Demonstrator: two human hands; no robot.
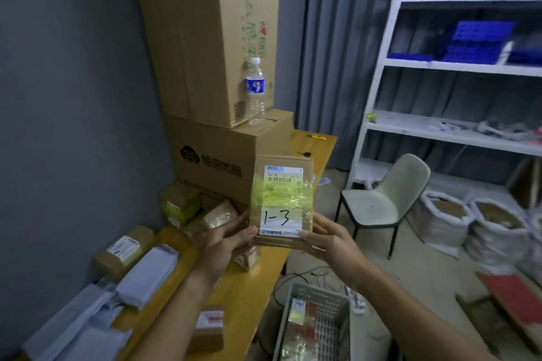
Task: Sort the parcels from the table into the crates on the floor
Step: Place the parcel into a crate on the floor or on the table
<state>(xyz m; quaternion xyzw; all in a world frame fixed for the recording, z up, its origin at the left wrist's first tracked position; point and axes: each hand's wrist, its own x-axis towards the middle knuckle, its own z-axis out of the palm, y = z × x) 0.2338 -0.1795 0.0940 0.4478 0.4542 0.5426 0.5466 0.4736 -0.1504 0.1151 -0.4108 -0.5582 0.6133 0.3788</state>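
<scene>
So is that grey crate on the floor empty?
No. The grey crate already holds at least one labelled parcel.

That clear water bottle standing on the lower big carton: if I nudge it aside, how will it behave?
The water bottle looks empty or nearly so, hence probably very light. It is tall, narrow and upright on the brown carton, so a push would likely tip it. Being round, it may then roll off the edge.
</scene>
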